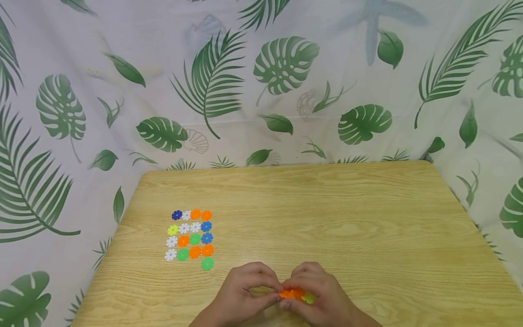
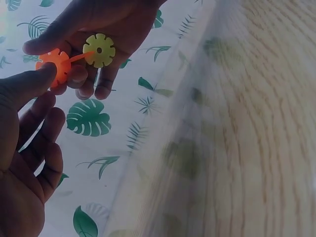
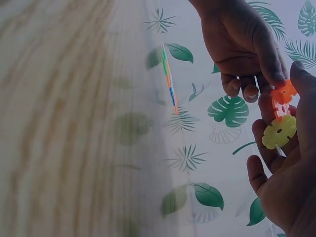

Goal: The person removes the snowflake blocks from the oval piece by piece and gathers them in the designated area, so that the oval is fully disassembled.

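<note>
Both hands meet over the near edge of the table, around a short chain of linked notched plastic discs. An orange disc (image 2: 55, 66) is at one end, pinched between the thumb and finger of my left hand (image 1: 247, 290). A second orange disc (image 3: 281, 108) joins it edge-on to a yellow disc (image 3: 279, 132). My right hand (image 1: 323, 293) holds the chain from the other side, its curled fingers behind the yellow disc. In the head view the fingers cover part of the chain.
On the left of the wooden table (image 1: 327, 218), flat notched discs lie in rows: white (image 1: 184, 228), orange (image 1: 195, 214), blue (image 1: 206, 226), green (image 1: 207, 264) and yellow (image 1: 173, 230). A leaf-patterned cloth (image 1: 310, 136) hangs behind and beside the table.
</note>
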A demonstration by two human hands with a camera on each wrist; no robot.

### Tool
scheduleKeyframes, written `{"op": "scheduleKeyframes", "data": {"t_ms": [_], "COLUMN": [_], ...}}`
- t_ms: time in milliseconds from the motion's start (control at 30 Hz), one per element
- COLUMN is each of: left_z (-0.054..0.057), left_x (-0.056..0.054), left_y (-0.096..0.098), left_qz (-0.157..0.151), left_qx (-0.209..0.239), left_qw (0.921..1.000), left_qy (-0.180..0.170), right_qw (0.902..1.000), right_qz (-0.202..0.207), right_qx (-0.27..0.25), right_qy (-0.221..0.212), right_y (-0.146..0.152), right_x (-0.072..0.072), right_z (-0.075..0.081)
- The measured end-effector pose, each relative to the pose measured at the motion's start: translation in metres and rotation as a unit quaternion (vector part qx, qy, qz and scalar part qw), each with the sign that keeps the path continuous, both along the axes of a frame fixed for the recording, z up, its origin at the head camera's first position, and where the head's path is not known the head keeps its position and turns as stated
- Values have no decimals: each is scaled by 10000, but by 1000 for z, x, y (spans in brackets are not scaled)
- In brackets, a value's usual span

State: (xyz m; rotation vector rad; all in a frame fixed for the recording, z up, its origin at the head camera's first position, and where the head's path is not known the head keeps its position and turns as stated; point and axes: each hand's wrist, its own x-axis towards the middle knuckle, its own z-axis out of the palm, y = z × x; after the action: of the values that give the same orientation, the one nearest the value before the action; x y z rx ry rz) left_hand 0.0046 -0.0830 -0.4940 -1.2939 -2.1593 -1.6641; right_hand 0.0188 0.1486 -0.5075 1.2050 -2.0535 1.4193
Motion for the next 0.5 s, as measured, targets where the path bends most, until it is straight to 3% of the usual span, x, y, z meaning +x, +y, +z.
{"op": "scheduleKeyframes", "data": {"t_ms": [300,500], "left_z": [1,1], "left_x": [-1,-1], "left_y": [-5,-10], "left_qz": [281,463], "left_qx": [82,-107], "left_qw": [9992,9979], "left_qy": [-277,-429], "right_qw": [9998,9997], "right_qz": [-161,-224], "right_qx": [65,80], "right_qy": [72,107], "right_y": [2,3], "right_x": [0,-2], "right_z": [-1,-1]}}
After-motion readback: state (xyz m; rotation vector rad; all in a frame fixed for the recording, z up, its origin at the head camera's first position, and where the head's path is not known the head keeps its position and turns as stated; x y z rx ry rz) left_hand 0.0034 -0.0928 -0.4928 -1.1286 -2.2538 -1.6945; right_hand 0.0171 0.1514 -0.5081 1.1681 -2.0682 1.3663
